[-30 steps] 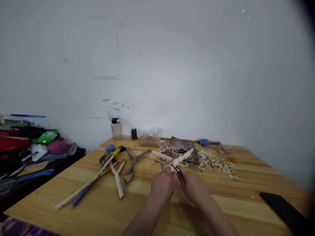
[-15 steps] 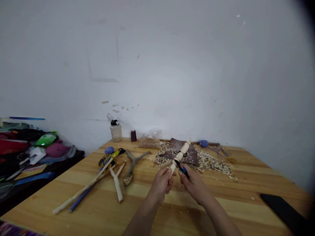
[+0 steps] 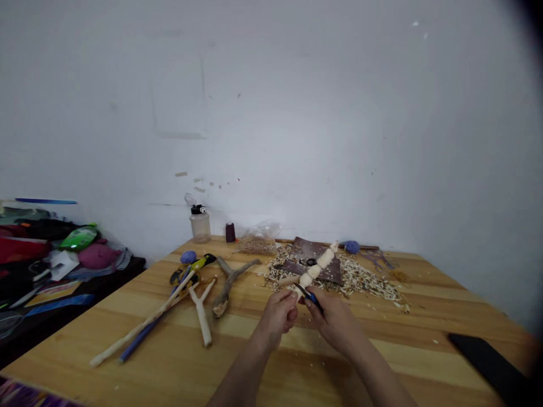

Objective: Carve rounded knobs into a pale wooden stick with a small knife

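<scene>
My left hand [image 3: 279,314] is closed around the near end of a pale peeled wooden stick [image 3: 326,258]. Rounded, notched sections run along the stick, which slants up and away to the right. In my right hand [image 3: 331,316] is a knife [image 3: 312,298] with a dark blade and a blue-and-black handle. Its blade lies against the stick just above my left fingers. Behind the stick, wood shavings [image 3: 369,280] surround brown sheets [image 3: 311,251] that look like sandpaper.
Left of my hands lie a peeled forked stick [image 3: 201,316], a barked forked branch [image 3: 229,285] and long sticks [image 3: 139,330]. A bottle [image 3: 200,226], a thread spool [image 3: 229,233] and a plastic bag [image 3: 258,240] stand near the wall. A black flat object [image 3: 487,359] rests at right.
The knife blade has moved down the stick toward my left hand. The stick's far end has swung slightly right and lower. Both hands keep their hold.
</scene>
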Available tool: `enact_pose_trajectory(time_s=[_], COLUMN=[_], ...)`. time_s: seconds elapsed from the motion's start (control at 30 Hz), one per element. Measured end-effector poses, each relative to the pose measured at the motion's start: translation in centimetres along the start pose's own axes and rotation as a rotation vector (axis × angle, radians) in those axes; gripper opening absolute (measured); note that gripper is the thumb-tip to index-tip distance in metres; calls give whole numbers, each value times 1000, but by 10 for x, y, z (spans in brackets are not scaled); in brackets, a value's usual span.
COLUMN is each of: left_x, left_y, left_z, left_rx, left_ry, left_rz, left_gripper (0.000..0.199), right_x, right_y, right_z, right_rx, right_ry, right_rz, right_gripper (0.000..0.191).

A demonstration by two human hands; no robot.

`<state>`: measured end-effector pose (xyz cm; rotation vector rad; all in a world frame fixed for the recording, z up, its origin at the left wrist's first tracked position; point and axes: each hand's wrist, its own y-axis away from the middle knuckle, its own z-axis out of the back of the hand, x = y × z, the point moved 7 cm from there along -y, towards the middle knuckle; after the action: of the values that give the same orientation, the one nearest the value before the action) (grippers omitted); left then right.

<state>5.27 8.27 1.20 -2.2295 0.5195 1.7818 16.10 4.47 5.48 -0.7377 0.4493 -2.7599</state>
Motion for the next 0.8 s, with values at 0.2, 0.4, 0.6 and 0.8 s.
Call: enact_pose_trajectory(time_s=[0.2, 0.4, 0.6, 0.8], left_x=[-22, -32, -27, -28], left_y=[5, 15, 17, 18], left_z=[5, -4, -14, -11], left_rx=[-52, -160, -226, -356], left_ry=[-588, -1239, -1604, -1548], left_rz=[-279, -333, -276, -289], left_gripper=[31, 28, 32, 30], right_x=[4, 4, 2, 0], right_y=[3, 2, 2, 1], right_z=[3, -1, -6, -6], right_rx=[8, 32, 74, 62], right_ry=[233, 294, 273, 219], right_rz=[-12, -42, -137, -162], right_gripper=[27, 31, 31, 28])
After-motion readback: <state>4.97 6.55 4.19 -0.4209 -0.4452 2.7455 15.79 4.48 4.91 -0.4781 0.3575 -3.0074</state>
